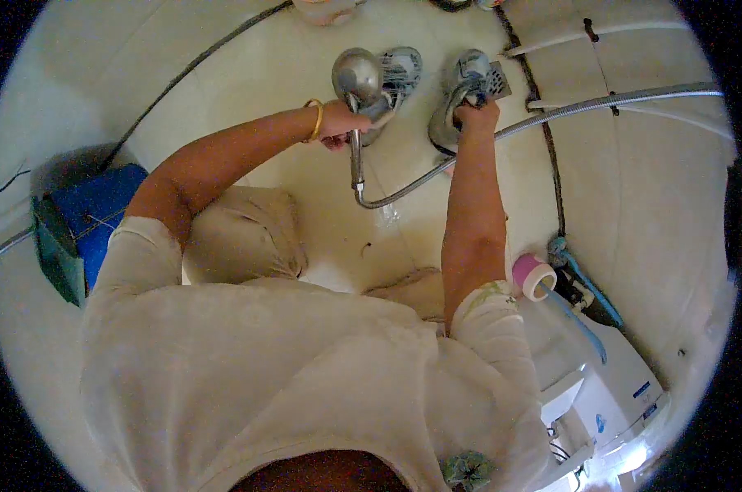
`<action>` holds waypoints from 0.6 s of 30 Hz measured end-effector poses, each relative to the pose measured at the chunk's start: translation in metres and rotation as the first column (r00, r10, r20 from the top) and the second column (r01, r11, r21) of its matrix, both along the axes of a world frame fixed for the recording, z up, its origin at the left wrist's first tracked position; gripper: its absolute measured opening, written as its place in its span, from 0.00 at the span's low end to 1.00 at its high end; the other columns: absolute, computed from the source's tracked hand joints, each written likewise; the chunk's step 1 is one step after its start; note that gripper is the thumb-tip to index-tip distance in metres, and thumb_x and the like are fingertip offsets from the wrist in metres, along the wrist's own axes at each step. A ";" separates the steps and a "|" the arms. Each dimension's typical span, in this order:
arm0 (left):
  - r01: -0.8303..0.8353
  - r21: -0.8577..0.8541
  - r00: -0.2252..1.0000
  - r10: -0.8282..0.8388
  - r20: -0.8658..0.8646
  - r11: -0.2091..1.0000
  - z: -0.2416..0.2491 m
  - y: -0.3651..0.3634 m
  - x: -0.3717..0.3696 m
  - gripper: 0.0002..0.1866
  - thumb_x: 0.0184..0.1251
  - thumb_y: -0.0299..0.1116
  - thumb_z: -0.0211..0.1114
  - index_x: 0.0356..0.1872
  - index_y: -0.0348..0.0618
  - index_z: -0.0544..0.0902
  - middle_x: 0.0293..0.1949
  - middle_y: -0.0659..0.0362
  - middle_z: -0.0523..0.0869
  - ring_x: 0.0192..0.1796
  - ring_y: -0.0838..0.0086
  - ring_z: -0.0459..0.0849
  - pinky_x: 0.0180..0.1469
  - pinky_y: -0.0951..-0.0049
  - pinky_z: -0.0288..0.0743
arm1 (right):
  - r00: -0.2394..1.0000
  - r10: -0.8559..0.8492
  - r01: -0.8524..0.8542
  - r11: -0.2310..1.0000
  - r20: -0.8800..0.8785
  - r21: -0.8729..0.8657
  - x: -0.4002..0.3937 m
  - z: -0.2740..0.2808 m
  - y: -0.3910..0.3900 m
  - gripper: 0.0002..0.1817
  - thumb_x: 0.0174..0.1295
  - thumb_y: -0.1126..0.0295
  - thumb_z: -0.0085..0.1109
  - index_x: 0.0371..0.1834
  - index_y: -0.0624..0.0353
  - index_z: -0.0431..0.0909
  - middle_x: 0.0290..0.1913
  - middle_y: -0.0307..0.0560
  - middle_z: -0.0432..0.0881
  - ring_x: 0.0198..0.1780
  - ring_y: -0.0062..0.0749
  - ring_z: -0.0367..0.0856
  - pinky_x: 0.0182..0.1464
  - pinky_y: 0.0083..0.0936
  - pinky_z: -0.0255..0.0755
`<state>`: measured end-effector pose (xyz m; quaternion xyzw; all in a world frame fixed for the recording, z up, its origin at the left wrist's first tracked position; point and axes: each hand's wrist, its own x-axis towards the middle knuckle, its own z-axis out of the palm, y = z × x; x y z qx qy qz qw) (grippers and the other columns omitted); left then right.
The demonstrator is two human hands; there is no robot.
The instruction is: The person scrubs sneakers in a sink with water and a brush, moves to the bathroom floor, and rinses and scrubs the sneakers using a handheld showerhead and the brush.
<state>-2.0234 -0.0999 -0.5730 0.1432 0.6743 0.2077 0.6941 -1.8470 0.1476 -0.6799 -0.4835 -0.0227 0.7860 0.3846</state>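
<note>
Head view, looking down over your shoulders onto a pale tiled floor (633, 213).

Left hand (338, 123): closed around the handle of a metal shower head (356, 75), just below its round face. A gold bangle (316, 120) sits at the wrist. The head hangs over the grey shoe (400, 70) lying on the floor beyond it.

Hose (502, 131): a ribbed metal line, running from the bottom of the handle in a loop near the floor, then off to the right across the tiles.

Right hand (476, 111): fingers pressed shut on the second shoe (457, 102), gripping it near the opening and tipping it up on its side. That shoe sits beside a small floor drain (497, 80).

Step in hand, as I judge it: you are rinsing a pair of shoes, sprayer in one hand, shoe steadied in the other. No water stream is clear enough to confirm.

Next move calls for: bringing the sprayer face across to the held shoe, or turning that shoe toward it, with the grip kept firm on wet fabric and the hose loop kept free of your knees.

Surroundings: a blue tub (84, 221) at your left, a pink-rimmed cup (533, 275) and a white appliance (609, 394) at your right, a dark cable (191, 66) across the floor.
</note>
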 end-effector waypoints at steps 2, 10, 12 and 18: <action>-0.013 -0.008 1.000 0.013 -0.013 1.000 0.003 -0.001 0.000 0.18 0.51 0.46 0.60 0.20 0.42 0.69 0.12 0.61 0.66 0.12 0.75 0.69 0.15 0.75 0.69 | 0.997 -0.041 0.038 0.998 -0.061 -0.045 0.008 -0.019 0.000 0.16 0.53 0.63 0.42 0.40 0.61 0.69 0.38 0.49 0.74 0.37 0.37 0.73 0.37 0.29 0.69; -0.001 0.027 0.995 -0.002 0.102 1.000 0.007 0.004 -0.018 0.19 0.46 0.49 0.62 0.20 0.43 0.70 0.12 0.63 0.66 0.15 0.78 0.69 0.16 0.76 0.66 | 0.981 0.185 -0.194 0.927 -0.058 -0.322 -0.055 0.093 -0.133 0.19 0.56 0.56 0.45 0.43 0.60 0.64 0.37 0.50 0.70 0.33 0.35 0.68 0.36 0.24 0.66; -0.017 -0.009 0.997 0.018 0.073 1.000 0.015 0.007 -0.015 0.17 0.45 0.48 0.61 0.19 0.44 0.72 0.12 0.64 0.66 0.14 0.78 0.68 0.17 0.77 0.66 | 0.824 0.556 -0.564 0.823 0.110 0.067 -0.066 0.028 -0.147 0.21 0.56 0.56 0.47 0.47 0.59 0.62 0.41 0.52 0.70 0.41 0.36 0.69 0.43 0.30 0.66; -0.072 -0.197 0.987 0.099 0.129 0.978 0.003 -0.018 0.000 0.13 0.45 0.43 0.58 0.15 0.46 0.72 0.10 0.65 0.64 0.13 0.77 0.66 0.16 0.76 0.65 | 0.965 0.066 -0.158 0.919 -0.254 -0.362 -0.100 0.013 -0.149 0.29 0.52 0.54 0.52 0.52 0.59 0.57 0.48 0.49 0.69 0.47 0.34 0.69 0.52 0.33 0.63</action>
